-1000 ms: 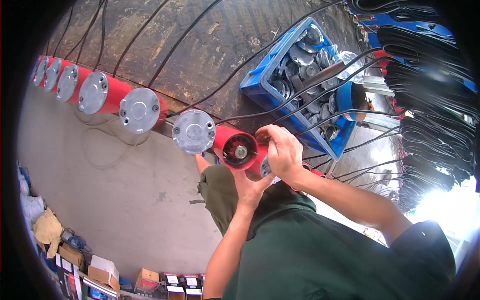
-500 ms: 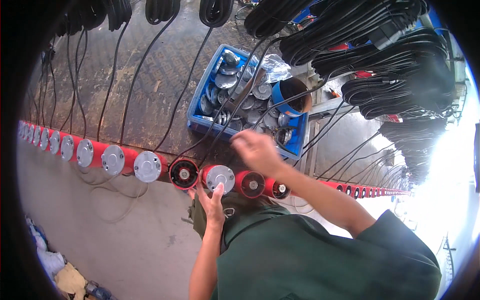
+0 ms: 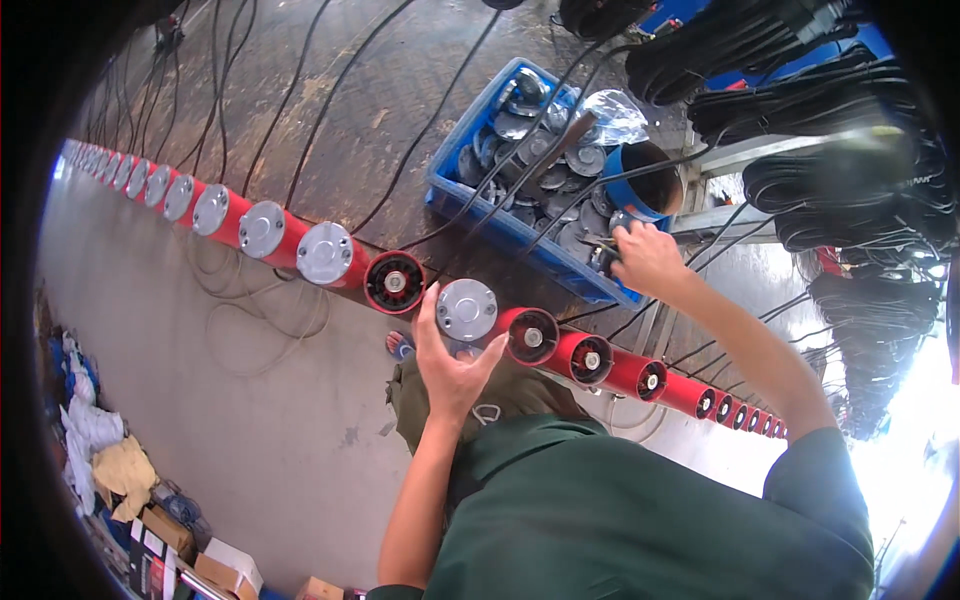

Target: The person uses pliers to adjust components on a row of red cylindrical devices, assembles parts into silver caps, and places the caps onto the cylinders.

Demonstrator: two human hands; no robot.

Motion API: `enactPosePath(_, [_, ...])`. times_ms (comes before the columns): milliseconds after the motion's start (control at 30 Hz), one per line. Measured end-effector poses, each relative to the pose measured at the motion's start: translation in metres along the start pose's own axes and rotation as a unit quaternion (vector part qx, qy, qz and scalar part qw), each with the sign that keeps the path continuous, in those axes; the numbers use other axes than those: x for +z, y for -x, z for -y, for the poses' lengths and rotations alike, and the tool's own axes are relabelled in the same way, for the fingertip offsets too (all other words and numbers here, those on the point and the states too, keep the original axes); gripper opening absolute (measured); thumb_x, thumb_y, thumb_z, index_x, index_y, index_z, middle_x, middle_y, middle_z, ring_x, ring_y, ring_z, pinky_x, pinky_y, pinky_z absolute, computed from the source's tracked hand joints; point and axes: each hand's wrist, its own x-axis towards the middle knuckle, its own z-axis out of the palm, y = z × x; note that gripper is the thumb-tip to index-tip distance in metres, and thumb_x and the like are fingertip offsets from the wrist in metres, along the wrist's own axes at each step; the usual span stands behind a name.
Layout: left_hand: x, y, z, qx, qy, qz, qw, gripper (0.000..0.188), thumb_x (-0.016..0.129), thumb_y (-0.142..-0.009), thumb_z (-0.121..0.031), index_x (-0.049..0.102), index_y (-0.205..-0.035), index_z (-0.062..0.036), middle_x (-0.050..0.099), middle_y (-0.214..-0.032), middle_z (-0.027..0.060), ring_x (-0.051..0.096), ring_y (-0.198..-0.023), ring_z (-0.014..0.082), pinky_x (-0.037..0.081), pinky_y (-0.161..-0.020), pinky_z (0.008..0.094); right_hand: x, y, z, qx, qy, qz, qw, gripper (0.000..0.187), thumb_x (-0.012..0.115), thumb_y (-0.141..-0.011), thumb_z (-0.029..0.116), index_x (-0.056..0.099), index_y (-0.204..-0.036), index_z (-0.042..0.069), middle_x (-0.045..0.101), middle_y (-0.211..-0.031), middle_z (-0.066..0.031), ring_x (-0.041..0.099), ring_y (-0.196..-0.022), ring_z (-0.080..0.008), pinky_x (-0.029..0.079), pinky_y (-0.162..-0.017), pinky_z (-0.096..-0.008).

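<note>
In front of me a round silver end cap (image 3: pixel 467 309) covers the end of a red cylinder in a long row. Curved around its near side, my left hand (image 3: pixel 450 365) has the fingers at the cap's left edge and the thumb at its right. My right hand (image 3: pixel 648 258) reaches into the near right corner of a blue crate (image 3: pixel 500 256), just below a blue ring-shaped container (image 3: pixel 640 182). Its fingers are bent together among metal parts; what they hold is hidden. Uncapped red cylinders (image 3: pixel 533 336) show dark insides and a pale centre piece.
Many silver caps (image 3: pixel 585 160) and a clear plastic bag (image 3: pixel 612 112) fill the crate. Black cables run across the worn bench (image 3: pixel 330 130) to coiled bundles (image 3: pixel 740 60). Cardboard boxes (image 3: pixel 228 568) and cloths (image 3: pixel 125 475) lie on the floor at lower left.
My right hand has moved right and down into the crate's corner. My left thumb has shifted off the cap's face to its right edge. The whole view has swung.
</note>
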Motion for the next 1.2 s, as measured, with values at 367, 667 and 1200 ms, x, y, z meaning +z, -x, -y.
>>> enactPosePath(367, [0.024, -0.020, 0.045, 0.127, 0.034, -0.049, 0.990, 0.096, 0.102, -0.073, -0.026, 0.054, -0.152, -0.0024, 0.064, -0.149, 0.0204, 0.063, -0.134, 0.0412, 0.049, -0.115, 0.0501, -0.126, 0.024, 0.085, -0.255, 0.123, -0.022, 0.959, 0.053, 0.088, -0.074, 0.026, 0.063, -0.117, 0.009, 0.060, -0.106, -0.0079, 0.061, -0.102, -0.0252, 0.048, -0.079, -0.0395])
enactPosePath(667, [0.028, -0.021, 0.050, 0.135, 0.056, -0.095, 0.985, 0.093, 0.104, -0.064, -0.027, 0.062, -0.145, -0.0102, 0.069, -0.141, 0.0137, 0.067, -0.127, 0.0368, 0.048, -0.111, 0.0505, -0.145, -0.012, 0.109, -0.366, 0.259, 0.008, 0.894, 0.049, 0.079, -0.084, 0.017, 0.060, -0.128, 0.009, 0.057, -0.112, -0.0041, 0.058, -0.107, -0.0204, 0.045, -0.081, -0.0350])
enactPosePath(1200, [0.030, -0.024, 0.057, 0.144, 0.065, -0.098, 0.983, 0.091, 0.105, -0.062, -0.032, 0.063, -0.141, -0.0105, 0.070, -0.135, 0.0122, 0.069, -0.122, 0.0358, 0.052, -0.108, 0.0513, -0.170, -0.029, 0.126, -0.409, 0.304, 0.090, 0.856, 0.063, 0.085, -0.085, 0.022, 0.057, -0.141, 0.018, 0.058, -0.103, -0.0014, 0.062, -0.093, -0.0216, 0.051, -0.072, -0.0353])
